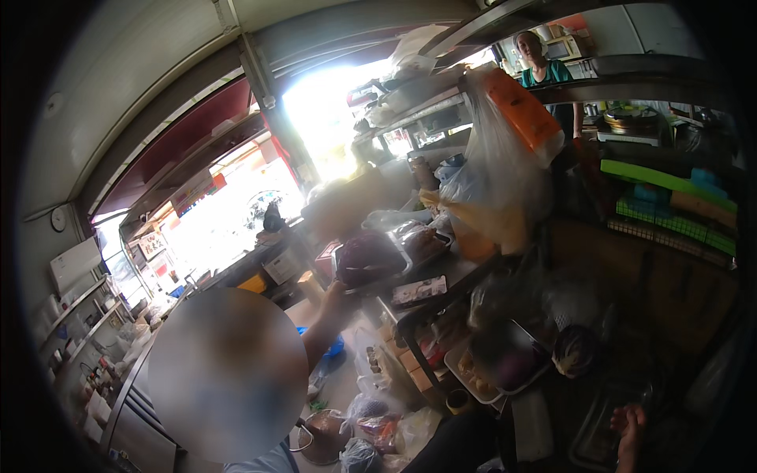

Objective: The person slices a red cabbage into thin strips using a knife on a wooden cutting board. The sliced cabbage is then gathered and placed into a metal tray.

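Note:
My left hand (338, 294) grips the near edge of a clear plastic tray (408, 263) with shredded purple food, perhaps red cabbage (366, 258), in it. A large blur hides much of that arm. Lower right, my right hand (629, 421) has loosely curled fingers and nothing visible in it. A clear plastic container (591, 428) is close beside this hand, in shadow. Another tray (473, 395) with yellowish and purple food sits low in front, near a cut red cabbage (572, 352). A phone (420, 290) with a lit screen lies on the dark shelf (467, 275).
Plastic bags (378, 420) and a brown strainer-like bowl (324, 434) are on the lower left surface. Hanging bags (502, 154) crowd the shelf's right. Green crates (674, 224) are stacked at right. A person (541, 68) stands beyond the dark beam. Wall shelves (77, 331) hold jars.

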The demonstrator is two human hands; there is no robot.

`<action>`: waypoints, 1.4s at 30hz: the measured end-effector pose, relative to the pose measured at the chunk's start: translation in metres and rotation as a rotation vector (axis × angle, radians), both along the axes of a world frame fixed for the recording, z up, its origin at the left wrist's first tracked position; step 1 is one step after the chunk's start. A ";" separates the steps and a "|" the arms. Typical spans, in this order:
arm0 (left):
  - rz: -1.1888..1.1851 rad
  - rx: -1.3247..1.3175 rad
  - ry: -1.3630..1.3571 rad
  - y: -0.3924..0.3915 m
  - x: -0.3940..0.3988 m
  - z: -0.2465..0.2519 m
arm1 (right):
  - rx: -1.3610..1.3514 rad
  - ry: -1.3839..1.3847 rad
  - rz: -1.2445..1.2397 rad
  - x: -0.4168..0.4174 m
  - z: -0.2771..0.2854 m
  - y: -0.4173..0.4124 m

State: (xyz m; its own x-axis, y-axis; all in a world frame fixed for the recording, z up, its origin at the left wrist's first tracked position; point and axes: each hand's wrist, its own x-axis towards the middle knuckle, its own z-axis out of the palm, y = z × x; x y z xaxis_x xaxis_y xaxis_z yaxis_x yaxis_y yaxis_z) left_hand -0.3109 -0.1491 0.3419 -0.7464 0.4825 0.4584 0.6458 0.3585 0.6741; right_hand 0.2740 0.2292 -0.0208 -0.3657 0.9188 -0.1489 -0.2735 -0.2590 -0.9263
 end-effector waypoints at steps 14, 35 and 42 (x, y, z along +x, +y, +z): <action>0.161 -0.179 0.040 0.020 -0.161 -0.059 | 0.035 -0.023 0.027 -0.011 -0.026 0.002; -0.111 -0.686 0.706 0.156 -0.035 -0.107 | 0.074 0.058 0.173 -0.010 -0.016 -0.003; -0.938 -0.581 1.241 0.211 0.147 -0.111 | 0.090 0.187 0.429 -0.039 0.002 -0.024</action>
State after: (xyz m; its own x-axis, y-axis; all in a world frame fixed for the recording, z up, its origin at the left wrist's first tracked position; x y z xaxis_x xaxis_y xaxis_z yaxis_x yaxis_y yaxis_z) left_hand -0.1644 0.0615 0.2305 0.5412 0.8318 0.1235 0.7747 -0.4361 -0.4579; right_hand 0.2352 0.2049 -0.0189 -0.7279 0.6851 0.0292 -0.3237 -0.3057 -0.8954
